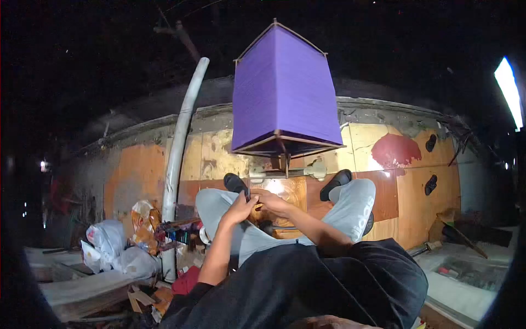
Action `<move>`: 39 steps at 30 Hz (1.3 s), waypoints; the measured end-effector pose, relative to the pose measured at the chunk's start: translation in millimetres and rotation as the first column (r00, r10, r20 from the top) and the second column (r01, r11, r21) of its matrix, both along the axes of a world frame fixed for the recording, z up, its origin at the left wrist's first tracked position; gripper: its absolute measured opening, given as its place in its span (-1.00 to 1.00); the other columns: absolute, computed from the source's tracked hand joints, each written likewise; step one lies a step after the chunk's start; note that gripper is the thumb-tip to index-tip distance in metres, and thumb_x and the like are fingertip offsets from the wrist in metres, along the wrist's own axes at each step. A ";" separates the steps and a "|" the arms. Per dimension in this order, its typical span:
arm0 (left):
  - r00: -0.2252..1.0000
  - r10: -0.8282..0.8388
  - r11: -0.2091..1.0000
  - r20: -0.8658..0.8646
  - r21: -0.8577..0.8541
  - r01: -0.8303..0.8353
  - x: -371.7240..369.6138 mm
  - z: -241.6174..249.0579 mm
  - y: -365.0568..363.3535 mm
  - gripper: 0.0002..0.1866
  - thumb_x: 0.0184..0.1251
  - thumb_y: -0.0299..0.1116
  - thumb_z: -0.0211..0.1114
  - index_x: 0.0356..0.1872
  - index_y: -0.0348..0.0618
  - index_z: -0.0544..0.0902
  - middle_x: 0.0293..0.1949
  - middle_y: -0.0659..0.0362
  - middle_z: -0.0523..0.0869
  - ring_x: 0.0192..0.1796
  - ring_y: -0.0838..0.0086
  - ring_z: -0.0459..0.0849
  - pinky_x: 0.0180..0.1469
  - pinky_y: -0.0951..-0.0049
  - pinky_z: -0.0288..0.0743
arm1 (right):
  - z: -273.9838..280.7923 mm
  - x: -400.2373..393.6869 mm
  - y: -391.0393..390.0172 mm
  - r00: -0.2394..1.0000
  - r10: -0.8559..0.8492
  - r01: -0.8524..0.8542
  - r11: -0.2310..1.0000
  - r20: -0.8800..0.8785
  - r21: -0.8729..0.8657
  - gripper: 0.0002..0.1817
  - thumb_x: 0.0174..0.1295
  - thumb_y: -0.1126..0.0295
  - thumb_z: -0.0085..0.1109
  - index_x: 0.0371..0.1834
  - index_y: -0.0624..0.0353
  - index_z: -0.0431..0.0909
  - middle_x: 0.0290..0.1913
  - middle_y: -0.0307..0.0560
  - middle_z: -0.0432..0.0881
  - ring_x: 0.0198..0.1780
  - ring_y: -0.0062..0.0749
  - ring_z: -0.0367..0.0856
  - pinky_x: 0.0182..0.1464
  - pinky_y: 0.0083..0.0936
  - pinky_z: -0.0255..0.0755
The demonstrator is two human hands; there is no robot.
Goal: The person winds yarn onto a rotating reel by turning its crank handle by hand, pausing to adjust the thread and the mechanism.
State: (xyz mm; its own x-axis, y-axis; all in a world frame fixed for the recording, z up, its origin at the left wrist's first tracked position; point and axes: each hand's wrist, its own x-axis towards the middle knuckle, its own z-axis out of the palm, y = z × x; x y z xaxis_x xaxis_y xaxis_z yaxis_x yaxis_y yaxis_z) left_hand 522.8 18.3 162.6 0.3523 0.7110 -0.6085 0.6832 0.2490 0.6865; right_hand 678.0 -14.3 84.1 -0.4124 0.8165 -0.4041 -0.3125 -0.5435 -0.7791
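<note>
My left hand [241, 208] and my right hand [271, 202] meet in front of my lap, fingers bent. Which object, if any, lies between them is too small to make out; a thin dark shape shows at the fingertips of the hand on the left side of the view. Beyond them stands a purple four-sided lantern-like frame [282, 88], covered in cloth or paper, with thin sticks along its top and bottom edges. A short stick below it meets a pale bar [287, 172] on the floor. Neither hand touches the purple frame.
A pale pole [183, 131] rises at left, beside plastic bags [107, 241] and cluttered small items. Patchwork boards [383, 192] cover the floor. Dark slippers [431, 185] lie at right, near a glass-topped surface [471, 274]. A bright lamp [509, 93] shines at far right.
</note>
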 end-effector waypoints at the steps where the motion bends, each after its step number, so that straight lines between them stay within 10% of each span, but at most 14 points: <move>1: 0.997 0.001 1.000 0.083 0.022 -0.002 8.0 21.3 -4.3 -0.32 0.44 -0.04 0.12 0.28 -0.50 0.25 0.19 -0.12 0.50 0.27 0.23 0.45 0.30 0.38 0.27 | 17.9 10.6 -6.0 1.000 0.002 -0.002 0.999 0.001 0.044 -0.55 0.39 0.35 -0.09 0.32 0.23 0.34 0.09 -0.10 0.56 0.06 -0.44 0.49 0.08 -0.51 0.37; 5: 0.872 0.051 0.996 0.487 -0.087 -0.010 41.2 43.5 -27.8 -0.50 0.44 -0.11 0.15 0.17 -0.35 0.42 0.05 0.06 0.59 0.13 0.44 0.52 0.16 0.41 0.40 | 47.5 74.7 -34.9 0.998 -0.017 0.007 0.984 0.055 0.177 -0.55 0.38 0.34 0.00 0.30 0.26 0.36 0.05 -0.09 0.58 0.06 -0.44 0.53 0.11 -0.53 0.39; 11: 0.832 0.085 0.898 0.548 -0.405 0.174 137.5 40.1 -40.8 -0.44 0.46 0.05 0.05 0.27 -0.15 0.39 0.12 0.18 0.53 0.05 0.52 0.56 0.06 0.43 0.48 | 73.4 164.6 -69.8 0.818 -0.352 0.278 0.934 0.455 0.223 -0.80 0.35 0.39 0.11 -0.11 0.30 0.54 -0.32 -0.18 0.66 -0.32 -0.56 0.60 -0.25 -0.62 0.47; 15: 0.683 0.392 0.760 0.616 -0.635 0.137 194.8 -92.2 -51.1 -0.42 0.44 0.14 0.01 0.21 -0.13 0.43 0.08 0.16 0.56 0.03 0.44 0.60 0.00 0.36 0.55 | -18.3 198.7 -68.3 0.531 -0.327 0.145 0.944 0.782 0.296 -0.78 0.30 0.34 0.10 -0.25 0.34 0.55 -0.41 0.01 0.70 -0.39 -0.36 0.66 -0.34 -0.45 0.50; 17: 0.707 0.468 0.730 0.531 -0.683 0.030 204.4 -129.0 -50.7 -0.44 0.44 0.16 -0.02 0.16 -0.11 0.46 0.03 0.17 0.58 0.02 0.40 0.62 0.01 0.32 0.57 | -43.9 188.8 -57.4 0.248 -0.269 0.114 0.962 0.931 0.247 -0.64 0.22 0.20 0.19 -0.38 0.39 0.58 -0.37 0.34 0.64 -0.28 0.18 0.66 -0.28 -0.09 0.50; 19: 0.767 0.468 0.773 0.440 -0.624 -0.114 192.4 -140.7 -50.0 -0.47 0.45 0.13 -0.02 0.12 -0.11 0.48 -0.09 0.21 0.60 -0.09 0.47 0.61 -0.06 0.41 0.56 | -75.6 166.5 -45.4 0.234 -0.189 0.153 0.976 0.954 0.156 -0.68 0.19 0.22 0.16 -0.33 0.35 0.60 -0.30 0.36 0.64 -0.18 0.24 0.64 -0.17 -0.05 0.52; 24: 0.874 0.344 0.908 0.342 -0.360 -0.216 123.5 -210.3 -17.7 -0.51 0.45 0.01 0.02 0.04 -0.24 0.58 -0.22 0.15 0.68 -0.25 0.46 0.62 -0.27 0.34 0.51 | -126.0 91.5 -8.0 0.696 0.058 -0.110 0.994 0.716 0.026 -0.71 0.16 0.40 0.05 -0.12 0.32 0.62 -0.18 0.23 0.69 -0.17 -0.08 0.67 -0.12 -0.24 0.51; 25: 0.887 0.281 0.939 0.367 -0.297 -0.174 105.9 -216.5 -10.1 -0.53 0.42 0.01 0.06 -0.11 -0.28 0.61 -0.38 0.16 0.64 -0.41 0.46 0.58 -0.39 0.38 0.45 | -108.7 75.6 -3.4 0.529 0.143 -0.327 0.944 0.836 0.046 -0.71 0.16 0.42 0.04 -0.14 0.35 0.62 -0.19 0.24 0.69 -0.17 -0.16 0.66 -0.12 -0.26 0.49; 26: 0.896 0.214 0.964 0.388 -0.233 -0.130 87.5 -219.6 0.5 -0.52 0.39 0.01 0.10 -0.26 -0.32 0.64 -0.54 0.17 0.60 -0.56 0.46 0.53 -0.50 0.41 0.39 | -109.2 56.8 -1.1 0.640 0.155 -0.195 0.980 0.753 -0.036 -0.71 0.19 0.39 0.01 -0.15 0.35 0.62 -0.16 0.26 0.68 -0.14 -0.18 0.65 -0.10 -0.28 0.47; 30: 0.995 0.024 0.998 0.096 -0.057 -0.019 12.8 -193.4 45.0 -0.57 0.37 -0.07 0.14 -0.38 -0.33 0.64 -0.54 0.16 0.61 -0.55 0.49 0.52 -0.49 0.37 0.39 | -71.3 27.4 2.1 0.817 0.140 -0.291 0.938 0.560 0.190 -0.65 0.20 0.38 0.16 0.00 0.37 0.52 -0.07 0.14 0.66 -0.11 -0.29 0.62 -0.05 -0.36 0.47; 33: 0.995 -0.006 0.988 0.103 -0.155 0.022 -9.0 -54.5 47.7 -0.55 0.35 0.08 0.20 -0.26 -0.19 0.61 -0.46 0.24 0.60 -0.36 0.56 0.59 -0.29 0.46 0.51 | -22.1 44.8 -22.5 0.921 0.001 -0.115 0.956 0.389 0.270 -0.62 0.24 0.35 0.16 0.08 0.33 0.51 -0.05 0.13 0.66 -0.04 -0.33 0.63 -0.01 -0.38 0.47; 39: 0.850 0.113 0.923 0.515 -0.371 0.102 20.2 29.8 22.0 -0.66 0.48 -0.08 0.07 -0.08 -0.18 0.53 -0.14 0.10 0.68 -0.11 0.38 0.70 -0.07 0.39 0.60 | 86.2 167.0 -83.5 0.056 -0.330 -0.177 0.926 0.942 0.335 -0.71 0.11 0.32 0.16 -0.08 0.12 0.58 -0.19 0.05 0.66 -0.03 -0.02 0.55 0.17 -0.07 0.27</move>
State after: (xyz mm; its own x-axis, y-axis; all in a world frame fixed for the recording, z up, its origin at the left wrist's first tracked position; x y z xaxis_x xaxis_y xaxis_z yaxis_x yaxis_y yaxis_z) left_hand 543.1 40.3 192.4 0.6865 0.4721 -0.5530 0.2512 0.5598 0.7897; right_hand 845.0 -97.8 170.3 0.2298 0.9667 -0.1127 0.8442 -0.2556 -0.4713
